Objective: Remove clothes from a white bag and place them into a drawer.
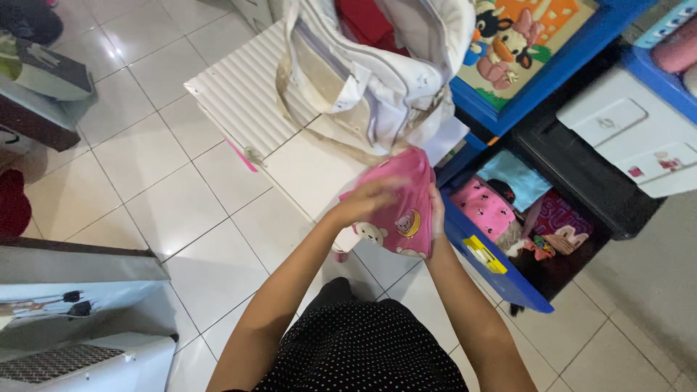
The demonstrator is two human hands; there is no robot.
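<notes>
A small pink garment (404, 210) printed with a bear and a yellow moon hangs between my two hands, just above the floor tiles. My left hand (369, 199) presses flat on its front, fingers spread toward the right. My right hand (437, 212) grips its right edge from behind, mostly hidden by the cloth. Right above the garment sits a white and beige bag (363, 80), its top gaping, with something red (367, 20) inside.
An open blue drawer (501, 279) at my right holds folded clothes, pink (484, 207) and light blue (517, 178). White ribbed panel (243, 98) lies on the tiles beside the bag. Blue cabinet with white drawer fronts (624, 127) stands at right. A white appliance (72, 363) sits at bottom left.
</notes>
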